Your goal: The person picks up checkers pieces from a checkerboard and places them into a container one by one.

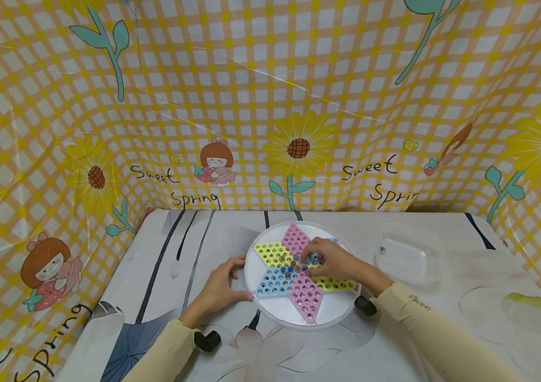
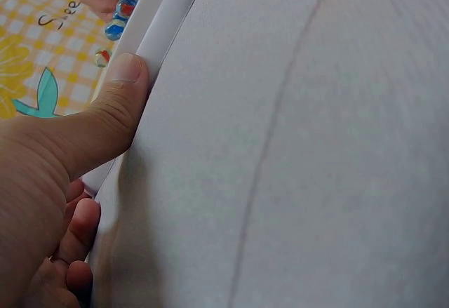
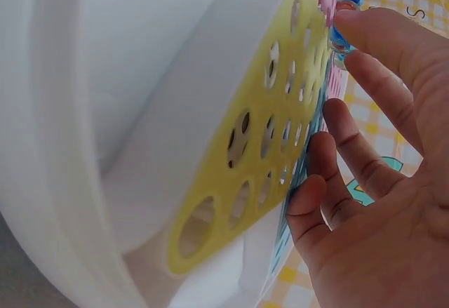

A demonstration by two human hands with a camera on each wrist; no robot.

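A round white Chinese checkers board [image 1: 270, 309] with a pink, yellow and blue star of holes lies on the table. My left hand [image 1: 219, 284] holds its left rim, the thumb on the edge and the fingers farther along, bent in the left wrist view. Over the star's centre, my right hand [image 1: 332, 260] has thumb and index finger around a blue marble [image 3: 340, 40], the other fingers loosely bent above the board. Several glass marbles [image 1: 291, 269] cluster at the centre beside these fingertips. A lighter marble [image 1: 282, 259] sits in the yellow part, left of them.
Right of the board stands a clear plastic box [image 1: 409, 260] with a marble [image 1: 382, 250] at its left side. A pale printed cloth [image 1: 471, 318] covers the table. Behind it hangs a yellow checked curtain [image 1: 251, 106].
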